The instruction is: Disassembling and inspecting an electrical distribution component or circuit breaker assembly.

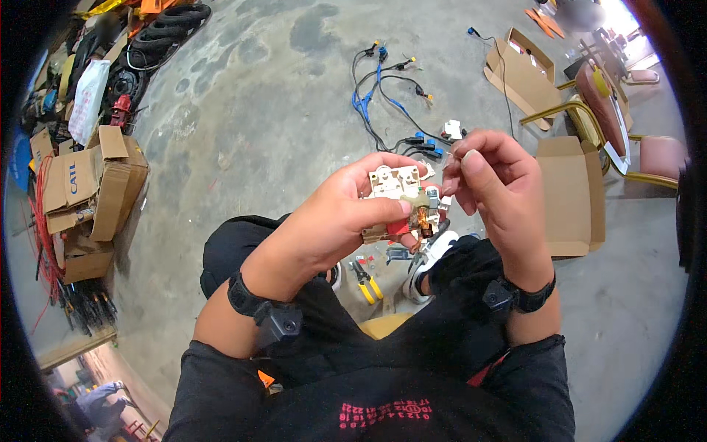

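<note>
My left hand (324, 214) is closed around an opened electrical device, which looks like a circuit breaker, with a cream plastic housing (395, 182). Its inner parts are exposed, among them a copper coil (423, 219) beside my left thumb. Just right of the housing is my right hand (508, 188), raised with thumb and fingertips pinched together. Something thin and pale shows at those fingertips, too small to name. Below the device, yellow-handled pliers (370, 289) lie on the floor between my feet, near some small loose parts.
A black and blue cable harness (362, 103) is spread on the concrete floor ahead, with a white block (452, 130) beside it. Flattened cardboard (571, 195) and chairs (600, 110) stand at the right. Cardboard boxes (92, 184), red cable and tyres (166, 33) crowd the left.
</note>
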The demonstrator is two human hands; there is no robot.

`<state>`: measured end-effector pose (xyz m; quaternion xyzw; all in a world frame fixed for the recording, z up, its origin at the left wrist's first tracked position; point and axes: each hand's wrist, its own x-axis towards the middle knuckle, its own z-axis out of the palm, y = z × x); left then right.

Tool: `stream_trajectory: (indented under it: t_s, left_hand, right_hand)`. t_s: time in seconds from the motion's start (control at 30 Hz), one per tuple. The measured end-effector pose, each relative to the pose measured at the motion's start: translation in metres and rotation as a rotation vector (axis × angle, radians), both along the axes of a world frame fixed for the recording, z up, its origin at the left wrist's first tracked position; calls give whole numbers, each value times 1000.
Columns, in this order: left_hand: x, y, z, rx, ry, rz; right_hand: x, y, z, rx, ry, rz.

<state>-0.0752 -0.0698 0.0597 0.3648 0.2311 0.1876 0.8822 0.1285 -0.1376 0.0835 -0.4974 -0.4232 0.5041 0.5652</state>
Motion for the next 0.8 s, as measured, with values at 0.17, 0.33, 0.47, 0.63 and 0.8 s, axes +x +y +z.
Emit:
stream_trajectory:
  t_s: [0.17,0.33,0.47,0.63,0.8]
  left_hand:
    - [8,-1,-3,-9,21,-7]
    - [17,1,-7,-38,51,-43]
    - [21,-1,-3,-55,104,-68]
    - [22,-1,-9,-33,126,-111]
    - [19,-2,-8,-6,122,-87]
  right_hand:
    - [0,-2,2,45,-16,-7]
    - [8,-9,-2,-11,-246,5]
    - [11,-7,-5,63,-457,19]
    - [5,-11,-5,-12,-492,-8]
    - [5,-8,-1,104,-772,69]
